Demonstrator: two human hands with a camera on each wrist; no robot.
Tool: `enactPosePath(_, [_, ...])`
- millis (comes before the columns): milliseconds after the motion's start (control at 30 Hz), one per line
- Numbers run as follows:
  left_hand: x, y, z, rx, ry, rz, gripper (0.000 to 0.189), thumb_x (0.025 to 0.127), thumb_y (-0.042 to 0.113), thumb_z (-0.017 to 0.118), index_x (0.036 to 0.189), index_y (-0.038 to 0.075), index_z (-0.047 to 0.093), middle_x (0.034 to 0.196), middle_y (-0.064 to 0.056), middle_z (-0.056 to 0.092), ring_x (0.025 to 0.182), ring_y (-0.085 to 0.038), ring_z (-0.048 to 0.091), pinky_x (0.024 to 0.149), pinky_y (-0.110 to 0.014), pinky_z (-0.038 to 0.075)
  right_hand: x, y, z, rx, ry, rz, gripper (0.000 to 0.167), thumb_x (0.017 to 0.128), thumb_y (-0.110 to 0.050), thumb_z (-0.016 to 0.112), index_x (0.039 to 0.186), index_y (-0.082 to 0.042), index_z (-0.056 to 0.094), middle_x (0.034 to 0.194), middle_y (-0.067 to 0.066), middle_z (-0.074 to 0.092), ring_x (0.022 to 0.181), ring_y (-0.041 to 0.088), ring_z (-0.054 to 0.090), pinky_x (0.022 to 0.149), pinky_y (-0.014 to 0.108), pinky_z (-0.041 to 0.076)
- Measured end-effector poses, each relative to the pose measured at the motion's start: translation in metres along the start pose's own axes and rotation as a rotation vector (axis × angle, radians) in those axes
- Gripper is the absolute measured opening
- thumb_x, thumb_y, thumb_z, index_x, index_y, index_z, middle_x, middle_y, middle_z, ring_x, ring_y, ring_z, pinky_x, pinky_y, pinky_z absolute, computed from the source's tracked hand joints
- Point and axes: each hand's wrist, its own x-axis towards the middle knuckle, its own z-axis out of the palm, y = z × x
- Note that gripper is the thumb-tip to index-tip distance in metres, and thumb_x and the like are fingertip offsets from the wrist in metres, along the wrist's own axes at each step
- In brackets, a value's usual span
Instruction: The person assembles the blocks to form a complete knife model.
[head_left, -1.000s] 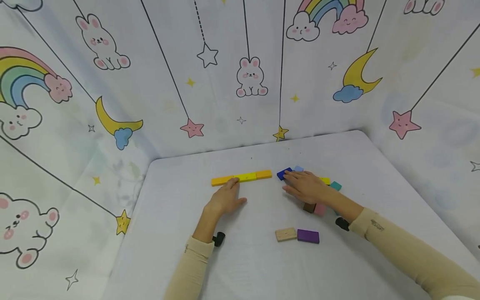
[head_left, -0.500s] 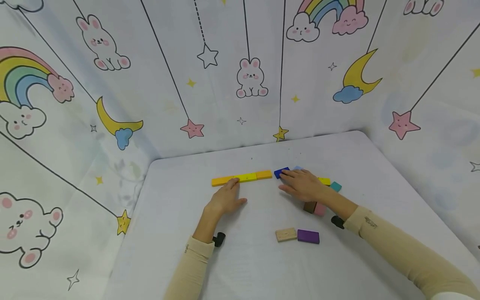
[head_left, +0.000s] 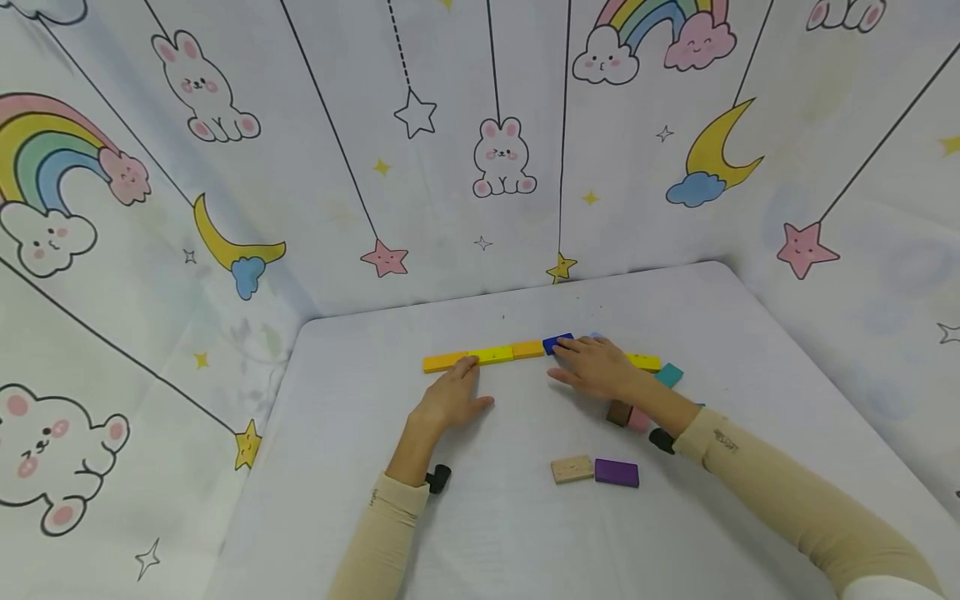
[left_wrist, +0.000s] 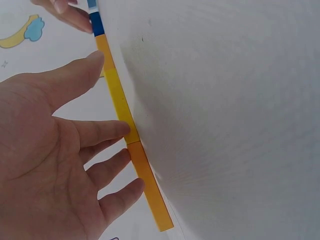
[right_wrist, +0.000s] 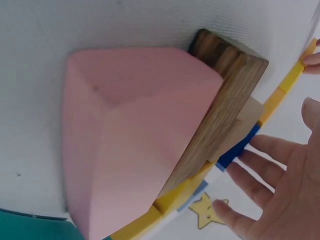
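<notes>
A straight row of flat blocks lies on the table: an orange block [head_left: 442, 362], a yellow block [head_left: 492, 356] and a second orange block [head_left: 528, 349]. Extended fingertips of my left hand [head_left: 447, 400] touch the row's near side, around the joint between the yellow and first orange blocks. At the row's right end, a dark blue block [left_wrist: 97, 23] sits against the second orange one. My right hand [head_left: 600, 367] has its fingers stretched out against the blue block, as the right wrist view also shows. Behind that hand, a light blue block [head_left: 596, 336] is partly hidden.
Beside my right forearm are a yellow block [head_left: 645, 362], a teal block [head_left: 670, 375], a brown block [head_left: 619, 412] and a pink block [head_left: 638, 418], partly covered. Nearer me lie a pale wooden block [head_left: 572, 469] and a purple block [head_left: 617, 472]. A cartoon-printed cloth [head_left: 450, 208] rises behind the table.
My right hand has slid left with the dark blue block, closing the gap to the orange block at the row's end. The left hand has stayed in place.
</notes>
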Motion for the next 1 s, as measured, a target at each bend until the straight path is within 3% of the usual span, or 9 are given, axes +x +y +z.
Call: enactPosePath(1000, [0.001,-0.001,0.004,0.035,-0.001,0.011,0.079,0.103,0.048,0.064,0.158,-0.002,0.04,0.17,-0.01,0.027,0.156,-0.028,0.03,0.125,-0.043,0.031,0.0,-0.022,-0.002,-0.062,-0.054,0.081,0.073,0.107,-0.06,0.044,0.153,-0.005,0.051,0.157,0.017,0.05,0.142,0.041,0.048,0.118,0.061,0.038])
